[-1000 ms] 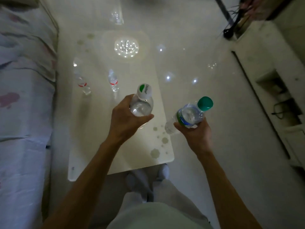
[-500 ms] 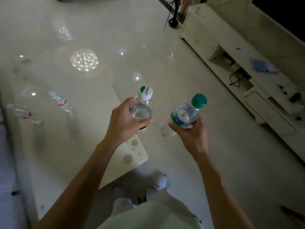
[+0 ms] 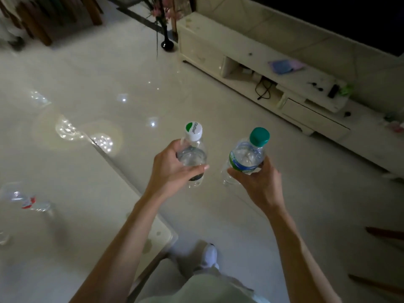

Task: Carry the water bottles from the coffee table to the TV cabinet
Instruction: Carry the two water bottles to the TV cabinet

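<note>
Bottles are held one in each hand, out over the pale floor (image 3: 218, 101) between the tabletop (image 3: 76, 193) and the TV cabinet (image 3: 251, 62). The left hand (image 3: 172, 169) wraps its grip round the clear body of the white-capped bottle (image 3: 193, 154), thumb across the front, the cap with its green mark pointing up and away. The right hand (image 3: 258, 182) closes its grip round the lower half of the green-capped bottle (image 3: 247, 157), just under the blue and green label; this bottle leans to the right. The two bottles are near each other but apart.

The glossy tabletop fills the lower left, its corner near the person's white shoe (image 3: 209, 256). A clear red-labelled bottle (image 3: 28, 203) is on it near the left edge, too blurred to tell whether it stands or lies.

The TV cabinet runs along the upper right, well apart from both hands. A blue cloth (image 3: 284, 65) lies on its top, a dark cable (image 3: 263, 90) sits in its open niche, and a black vase (image 3: 167, 43) stands on the floor at its far end.
</note>
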`<state>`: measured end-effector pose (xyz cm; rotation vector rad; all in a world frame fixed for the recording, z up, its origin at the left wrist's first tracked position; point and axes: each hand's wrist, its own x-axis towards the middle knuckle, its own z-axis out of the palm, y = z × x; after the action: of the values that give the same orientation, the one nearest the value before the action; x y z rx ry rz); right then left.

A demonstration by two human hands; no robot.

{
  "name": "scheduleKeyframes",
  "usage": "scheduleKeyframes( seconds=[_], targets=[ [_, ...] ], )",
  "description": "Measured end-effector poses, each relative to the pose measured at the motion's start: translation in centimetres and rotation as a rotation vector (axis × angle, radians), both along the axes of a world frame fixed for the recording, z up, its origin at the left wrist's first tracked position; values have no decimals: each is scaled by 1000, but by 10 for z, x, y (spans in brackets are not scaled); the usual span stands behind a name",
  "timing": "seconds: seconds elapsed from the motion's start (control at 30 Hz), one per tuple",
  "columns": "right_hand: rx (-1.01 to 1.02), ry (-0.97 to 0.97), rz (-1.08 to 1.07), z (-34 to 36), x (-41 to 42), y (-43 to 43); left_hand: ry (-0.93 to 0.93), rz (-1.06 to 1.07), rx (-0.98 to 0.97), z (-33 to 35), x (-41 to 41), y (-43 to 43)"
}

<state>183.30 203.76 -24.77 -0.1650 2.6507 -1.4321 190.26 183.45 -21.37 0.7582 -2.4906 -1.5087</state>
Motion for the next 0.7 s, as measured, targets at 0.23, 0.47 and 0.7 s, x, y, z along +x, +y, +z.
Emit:
scheduleKeyframes(
  seconds=[0.23,0.47,0.7],
  targets=[
    [31,-33,-137,5,-16,44,1,-175,0,-4,-49,33],
    [114,-65,-308,3,-36,62,-2,-299,65,-21,-103,41],
    [142,-70,-477,12,-51,70,30,-524,25,-20,-155,43]
  ],
)
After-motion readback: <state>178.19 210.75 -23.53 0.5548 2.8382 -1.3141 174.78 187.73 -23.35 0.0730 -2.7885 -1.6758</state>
